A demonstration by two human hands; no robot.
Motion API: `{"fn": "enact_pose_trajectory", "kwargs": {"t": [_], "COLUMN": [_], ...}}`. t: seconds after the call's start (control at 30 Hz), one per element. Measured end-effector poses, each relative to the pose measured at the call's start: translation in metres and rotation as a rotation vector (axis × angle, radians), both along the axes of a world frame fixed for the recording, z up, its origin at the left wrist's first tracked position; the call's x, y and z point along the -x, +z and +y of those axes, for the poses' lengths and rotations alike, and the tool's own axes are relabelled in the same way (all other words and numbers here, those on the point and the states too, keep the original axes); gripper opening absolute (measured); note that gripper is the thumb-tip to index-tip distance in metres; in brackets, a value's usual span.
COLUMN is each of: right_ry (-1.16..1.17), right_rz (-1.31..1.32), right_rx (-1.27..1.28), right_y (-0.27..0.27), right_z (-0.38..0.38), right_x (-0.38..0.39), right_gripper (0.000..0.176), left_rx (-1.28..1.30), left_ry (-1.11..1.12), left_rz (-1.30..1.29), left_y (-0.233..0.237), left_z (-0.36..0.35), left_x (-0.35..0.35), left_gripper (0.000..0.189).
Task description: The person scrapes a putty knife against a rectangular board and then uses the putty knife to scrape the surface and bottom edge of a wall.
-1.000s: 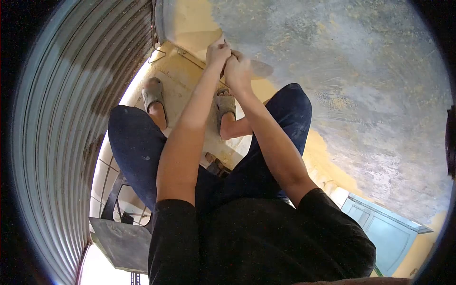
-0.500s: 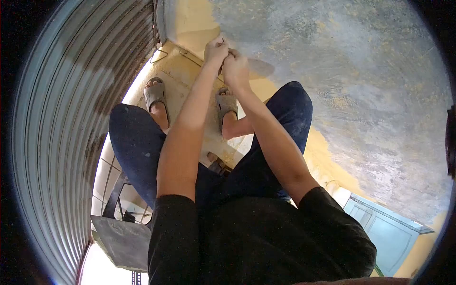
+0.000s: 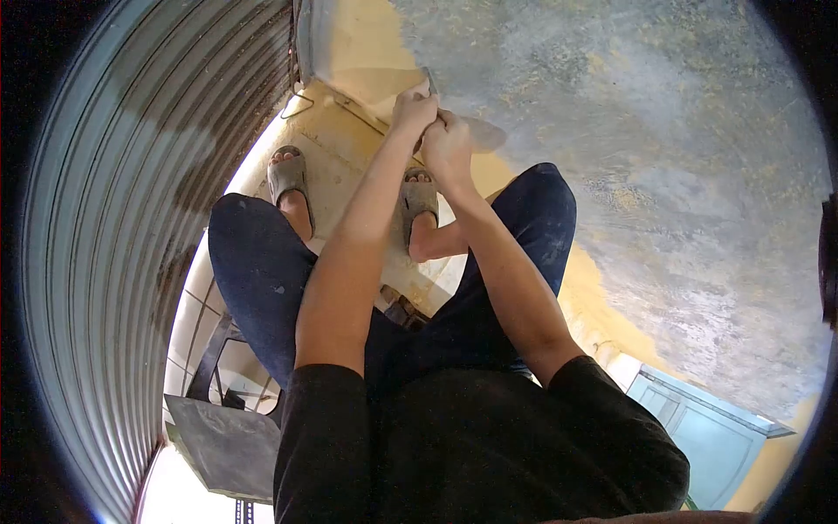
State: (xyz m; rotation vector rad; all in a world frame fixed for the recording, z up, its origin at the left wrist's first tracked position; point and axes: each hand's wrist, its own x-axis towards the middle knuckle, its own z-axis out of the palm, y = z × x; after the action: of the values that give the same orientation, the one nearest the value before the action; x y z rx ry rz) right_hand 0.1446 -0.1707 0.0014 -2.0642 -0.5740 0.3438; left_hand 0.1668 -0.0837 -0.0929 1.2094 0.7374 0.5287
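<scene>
Hands (image 3: 447, 151) lower, clenching thin tool (image 3: 429, 81); mottled wall (image 3: 628, 188).

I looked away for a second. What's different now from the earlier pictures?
The left hand and right hand have shifted together slightly rightward and back toward the body. Nothing was visibly let go or picked up: both hands stay closed around a mostly hidden tool. The sandals remain planted on the floor; the small overall shift looks like camera movement.
</scene>
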Motion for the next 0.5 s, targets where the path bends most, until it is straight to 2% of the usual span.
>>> {"fn": "enact_pose_trajectory", "kwargs": {"t": [0.03, 0.1, 0.13, 0.2, 0.23, 0.3, 0.33, 0.37, 0.4, 0.43, 0.5], "right_ry": [-0.005, 0.005, 0.031, 0.023, 0.009, 0.054, 0.040, 0.028, -0.019, -0.039, -0.018], "right_rz": [-0.003, 0.051, 0.086, 0.067, 0.052, -0.027, 0.003, 0.035, -0.053, 0.027, 0.260], "right_rx": [0.025, 0.060, 0.064, 0.041, 0.025, -0.034, -0.047, -0.068, 0.032, 0.135, 0.004], "right_y": [-0.001, 0.013, 0.023, 0.003, -0.012, -0.029, -0.039, -0.045, -0.036, -0.013, -0.029], "right_z": [-0.001, -0.009, -0.002, -0.001, -0.003, -0.004, -0.005, -0.003, 0.000, 0.004, 0.010], "right_x": [0.001, 0.007, 0.004, -0.012, -0.018, -0.022, -0.022, -0.024, -0.023, -0.017, -0.032], "right_gripper": [0.036, 0.035, 0.035, 0.034, 0.032, 0.031, 0.031, 0.031, 0.030, 0.031, 0.030], "left_rx": [0.004, 0.099, 0.084, 0.130, 0.028, 0.151, 0.031, -0.016, 0.026, -0.091, -0.031], "left_ry": [-0.003, -0.127, -0.117, 0.005, 0.029, -0.094, -0.015, -0.029, -0.038, -0.006, 0.053], "left_rz": [0.003, 0.238, 0.235, -0.014, 0.096, 0.103, 0.140, 0.156, 0.156, 0.284, 0.336], "left_y": [0.011, 0.025, 0.020, 0.004, 0.000, -0.013, -0.032, -0.029, 0.007, 0.026, 0.040], "left_z": [0.002, 0.002, 0.005, -0.007, -0.005, 0.006, 0.005, 0.003, 0.001, -0.001, 0.000], "left_x": [0.005, 0.015, 0.009, -0.001, -0.006, -0.012, -0.023, -0.019, -0.001, 0.007, 0.019], "left_gripper": [0.021, 0.038, 0.038, 0.043, 0.040, 0.036, 0.037, 0.034, 0.033, 0.030, 0.030]}}
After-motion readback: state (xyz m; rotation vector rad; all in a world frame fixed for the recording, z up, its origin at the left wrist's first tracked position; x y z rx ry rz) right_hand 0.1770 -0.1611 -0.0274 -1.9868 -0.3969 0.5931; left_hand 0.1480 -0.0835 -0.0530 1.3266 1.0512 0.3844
